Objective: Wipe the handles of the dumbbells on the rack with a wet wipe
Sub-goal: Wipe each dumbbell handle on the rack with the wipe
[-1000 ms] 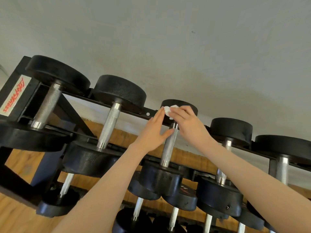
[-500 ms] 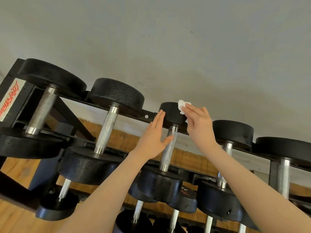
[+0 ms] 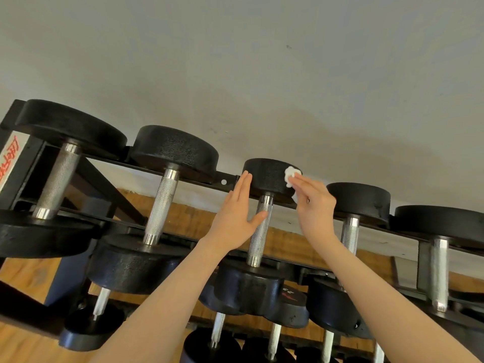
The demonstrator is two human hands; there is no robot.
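Note:
Several black dumbbells with knurled steel handles lie across a black rack (image 3: pixel 225 181). The third dumbbell (image 3: pixel 267 176) has its handle (image 3: pixel 259 231) bare. My left hand (image 3: pixel 237 218) rests flat against the left side of that dumbbell's far head, fingers straight, thumb touching the handle. My right hand (image 3: pixel 314 203) presses a crumpled white wet wipe (image 3: pixel 290 175) against the right side of the same head with straight fingers. Part of the wipe is hidden under my fingers.
Bigger dumbbells (image 3: pixel 167 195) lie to the left, and others (image 3: pixel 351 229) to the right. A lower tier holds more dumbbells (image 3: pixel 217 328). A grey wall (image 3: pixel 262 74) stands behind the rack, and a wooden floor (image 3: pixel 21 273) lies beneath it.
My right hand has carried the wipe from the top of the handle round to the right side of the dumbbell head. My left hand has stayed flat beside the head.

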